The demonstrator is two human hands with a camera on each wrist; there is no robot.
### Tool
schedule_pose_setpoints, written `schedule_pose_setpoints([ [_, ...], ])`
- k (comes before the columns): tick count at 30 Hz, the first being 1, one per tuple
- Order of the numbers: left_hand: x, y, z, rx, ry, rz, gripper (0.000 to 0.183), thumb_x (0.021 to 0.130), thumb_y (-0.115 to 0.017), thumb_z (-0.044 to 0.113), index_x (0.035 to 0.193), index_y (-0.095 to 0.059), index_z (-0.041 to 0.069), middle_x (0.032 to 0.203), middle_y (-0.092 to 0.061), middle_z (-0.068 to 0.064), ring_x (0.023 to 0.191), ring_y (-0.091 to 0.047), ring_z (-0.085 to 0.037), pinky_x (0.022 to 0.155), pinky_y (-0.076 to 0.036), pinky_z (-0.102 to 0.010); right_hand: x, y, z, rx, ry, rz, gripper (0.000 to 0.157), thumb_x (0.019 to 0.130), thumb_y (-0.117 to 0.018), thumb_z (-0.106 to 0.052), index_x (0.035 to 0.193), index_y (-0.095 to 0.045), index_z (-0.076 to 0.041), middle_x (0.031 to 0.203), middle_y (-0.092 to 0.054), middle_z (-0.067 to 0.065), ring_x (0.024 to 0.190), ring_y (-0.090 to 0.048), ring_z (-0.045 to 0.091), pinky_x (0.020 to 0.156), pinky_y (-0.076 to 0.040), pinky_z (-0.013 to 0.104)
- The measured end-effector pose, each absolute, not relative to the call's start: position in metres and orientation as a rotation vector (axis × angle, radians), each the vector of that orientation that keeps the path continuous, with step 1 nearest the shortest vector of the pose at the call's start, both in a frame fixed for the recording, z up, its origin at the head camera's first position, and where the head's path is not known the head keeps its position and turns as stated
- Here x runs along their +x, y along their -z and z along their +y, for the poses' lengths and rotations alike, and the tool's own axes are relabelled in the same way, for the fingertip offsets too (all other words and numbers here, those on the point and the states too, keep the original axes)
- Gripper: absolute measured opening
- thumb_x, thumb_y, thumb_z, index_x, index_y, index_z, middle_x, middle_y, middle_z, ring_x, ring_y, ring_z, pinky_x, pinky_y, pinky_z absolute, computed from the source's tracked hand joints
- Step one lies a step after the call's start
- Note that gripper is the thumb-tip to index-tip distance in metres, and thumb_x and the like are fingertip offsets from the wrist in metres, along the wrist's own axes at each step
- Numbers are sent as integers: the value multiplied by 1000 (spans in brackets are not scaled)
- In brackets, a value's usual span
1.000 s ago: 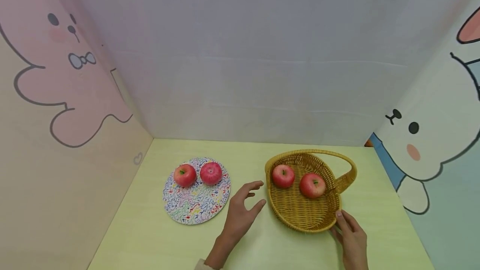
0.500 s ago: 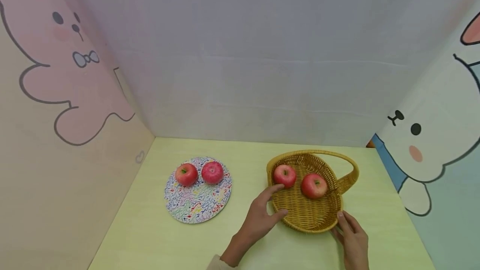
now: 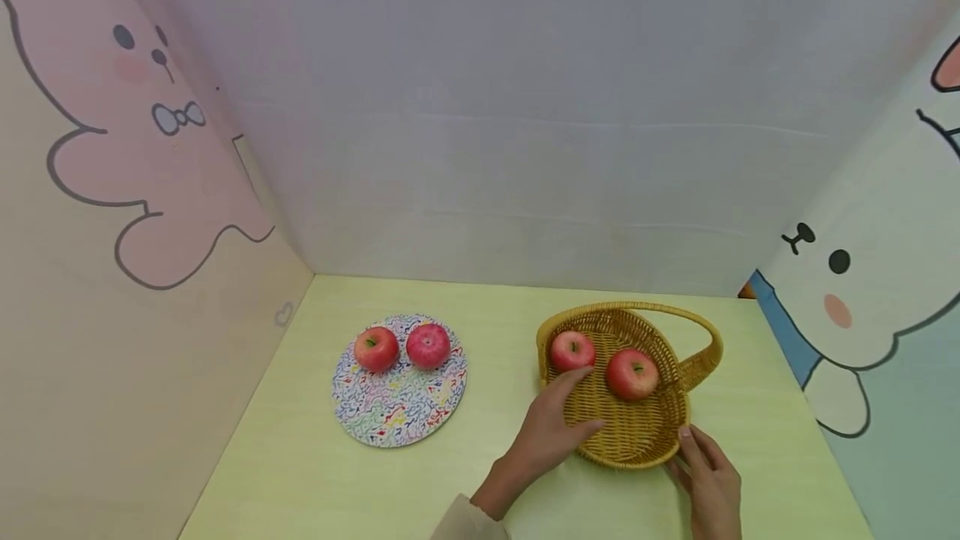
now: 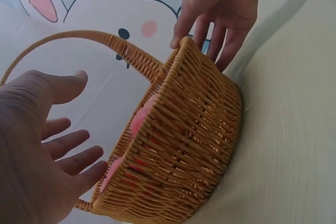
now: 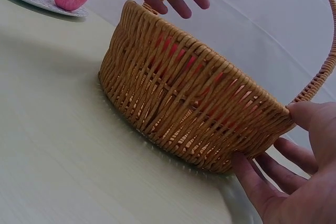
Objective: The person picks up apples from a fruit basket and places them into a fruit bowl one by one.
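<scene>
A wicker basket [image 3: 641, 440] with a tall handle stands on the right side of the table. Inside it lie two red apples, one at the left [image 3: 573, 352] and a larger one [image 3: 632, 374] in the middle. My left hand [image 3: 551, 433] is over the basket's near left rim, fingers and thumb spread apart around nothing, the thumb and forefinger pointing at the apples. At the near right rim, my right hand [image 3: 712, 477] holds the basket, its thumb on the rim [image 5: 302, 116] and its fingers against the outer wall below, as the right wrist view shows.
A round plate [image 3: 375, 419] with a colourful squiggle pattern lies to the left, bearing two more apples [image 3: 377, 349] [image 3: 428, 346] near its far edge. Walls with cartoon animals [image 3: 832, 290] enclose the pale table [image 3: 300, 465] at the back and sides.
My left hand has moved right, from beside the basket to over its rim, fingers still apart. The right hand stays at the basket's edge. The view has shifted slightly.
</scene>
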State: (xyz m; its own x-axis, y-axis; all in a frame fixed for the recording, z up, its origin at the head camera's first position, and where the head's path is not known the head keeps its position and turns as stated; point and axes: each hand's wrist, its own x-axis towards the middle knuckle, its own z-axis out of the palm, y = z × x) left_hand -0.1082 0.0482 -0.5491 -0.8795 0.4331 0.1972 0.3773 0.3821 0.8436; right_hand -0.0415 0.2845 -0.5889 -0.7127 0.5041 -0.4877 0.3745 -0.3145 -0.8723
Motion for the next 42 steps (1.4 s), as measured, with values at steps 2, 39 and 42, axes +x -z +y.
schedule_pose_setpoints([
  [2,-109,549,52,739,-1519,2572,70,89,-73,35,149,-38,31,150,-46,12,140,-44,-13,111,-44,-39,-41,587,285,-1148,-2198,-1774,52,90,-67,-42,133,-57,-17,86,-67,-27,84,-64,-10,70,-58,16],
  [39,-140,560,104,635,-1291,2679,70,89,-71,40,150,-39,25,147,-50,8,133,-51,-12,105,-49,-37,-47,590,286,-1152,-2127,-1900,67,90,-64,-50,143,-47,-10,85,-62,-31,83,-61,-12,72,-58,16],
  [42,-141,563,107,629,-1273,2680,70,89,-71,40,149,-39,26,147,-50,9,134,-51,-11,106,-49,-35,-45,592,286,-1156,-2127,-1897,67,90,-63,-49,142,-47,-10,85,-61,-32,82,-61,-13,72,-59,16],
])
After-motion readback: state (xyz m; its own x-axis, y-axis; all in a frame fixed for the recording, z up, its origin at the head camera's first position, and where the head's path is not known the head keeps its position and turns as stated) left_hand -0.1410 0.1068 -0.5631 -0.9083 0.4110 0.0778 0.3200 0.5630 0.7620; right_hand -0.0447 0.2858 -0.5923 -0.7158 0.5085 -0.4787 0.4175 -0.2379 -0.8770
